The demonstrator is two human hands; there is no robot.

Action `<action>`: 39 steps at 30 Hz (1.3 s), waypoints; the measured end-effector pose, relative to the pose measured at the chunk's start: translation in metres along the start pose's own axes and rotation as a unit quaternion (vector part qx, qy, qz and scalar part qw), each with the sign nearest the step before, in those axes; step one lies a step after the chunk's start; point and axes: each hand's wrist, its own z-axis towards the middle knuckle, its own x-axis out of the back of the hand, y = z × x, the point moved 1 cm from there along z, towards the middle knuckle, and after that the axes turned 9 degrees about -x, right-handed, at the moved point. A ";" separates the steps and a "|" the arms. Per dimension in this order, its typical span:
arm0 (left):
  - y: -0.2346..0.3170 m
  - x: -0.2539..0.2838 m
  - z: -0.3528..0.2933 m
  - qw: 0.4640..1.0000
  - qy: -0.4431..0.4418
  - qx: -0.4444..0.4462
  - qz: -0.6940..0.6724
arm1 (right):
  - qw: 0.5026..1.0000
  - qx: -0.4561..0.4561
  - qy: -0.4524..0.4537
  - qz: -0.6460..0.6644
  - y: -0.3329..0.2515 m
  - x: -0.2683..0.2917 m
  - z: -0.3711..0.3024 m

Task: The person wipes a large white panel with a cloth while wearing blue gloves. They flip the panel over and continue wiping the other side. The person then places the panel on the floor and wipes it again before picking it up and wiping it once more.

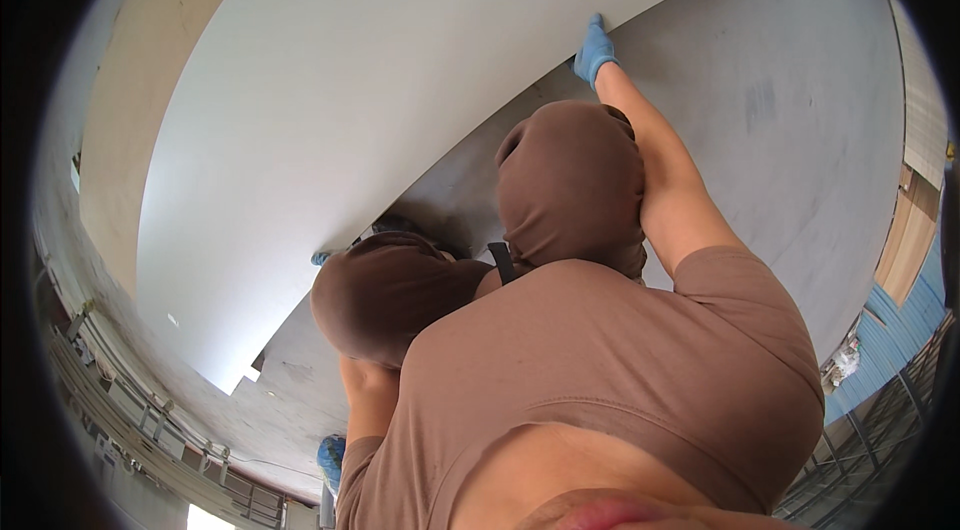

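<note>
A large, smooth white sheet [330,100] spreads across the upper left, in front of my bent knees. At its near edge, to the right, my right hand [594,52] wears a light blue glove. The thumb lies on top of the sheet and the fingers go under the edge, gripping it. Further left along the same edge, a blue-gloved tip of my left hand [320,258] rests on the sheet. My left knee hides most of that hand. A dark shoe [398,225] shows beside the edge, between my knees.
A tan board [110,160] lies beyond the white sheet on the left. Grey floor [780,130] stretches to the right. Metal racking [160,420] stands at lower left. Wooden boards [908,235], blue ribbed material [880,340] and a clear plastic bundle [845,360] line the right side.
</note>
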 end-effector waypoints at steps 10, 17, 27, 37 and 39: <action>0.007 0.002 0.007 1.000 0.015 0.009 -0.023 | 1.000 0.000 -0.015 0.011 -0.005 -0.001 -0.004; 0.007 0.002 0.021 0.999 0.003 -0.006 -0.036 | 0.999 0.038 -0.018 0.027 -0.006 -0.006 -0.012; -0.079 0.011 0.064 0.999 0.025 -0.036 0.022 | 0.998 -0.011 -0.027 -0.047 -0.028 -0.015 -0.036; -0.163 -0.009 0.204 0.972 0.235 0.017 -0.001 | 0.913 -0.018 0.062 -0.404 -0.089 0.019 -0.053; -0.167 -0.009 0.215 0.968 0.249 0.028 -0.012 | 0.917 -0.015 0.066 -0.393 -0.096 0.019 -0.056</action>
